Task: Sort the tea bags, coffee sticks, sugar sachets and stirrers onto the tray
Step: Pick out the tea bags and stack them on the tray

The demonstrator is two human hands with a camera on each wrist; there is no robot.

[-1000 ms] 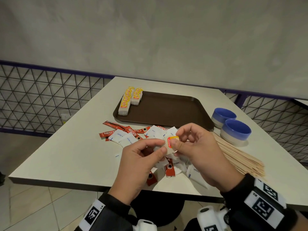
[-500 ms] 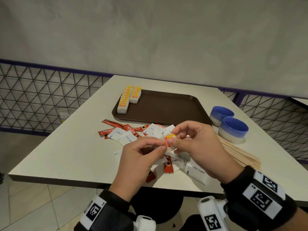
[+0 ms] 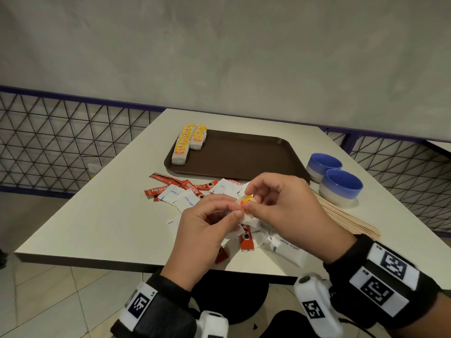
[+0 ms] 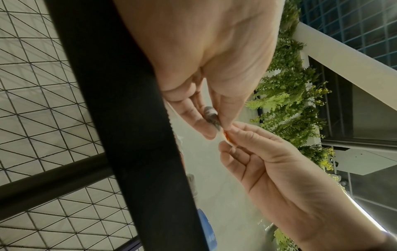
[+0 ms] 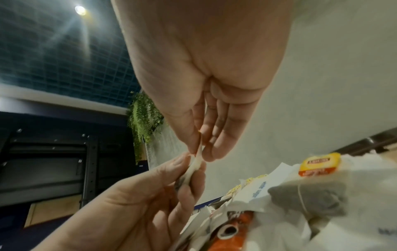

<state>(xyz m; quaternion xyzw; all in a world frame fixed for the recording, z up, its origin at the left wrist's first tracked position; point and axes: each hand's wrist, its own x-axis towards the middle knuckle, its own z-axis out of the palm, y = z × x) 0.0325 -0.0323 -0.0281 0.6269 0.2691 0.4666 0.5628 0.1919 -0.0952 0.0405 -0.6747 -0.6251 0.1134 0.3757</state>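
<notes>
Head view: white tea bag, yellow-red tag.

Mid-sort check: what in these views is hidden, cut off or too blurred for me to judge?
- Tea bag: head view, mostly covered by left hand and right hand; wrist views show it only edge-on.
- Pile of sachets: head view, hands hide its middle, so no count.
- Stirrers: head view, near end behind right wrist.
- Tray: absent from wrist views.

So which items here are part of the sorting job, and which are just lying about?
Job: tea bag pinched by left hand and right hand; tray; stacked tea bags; coffee sticks; sugar sachets; stirrers.
Lying about: two blue bowls.
</notes>
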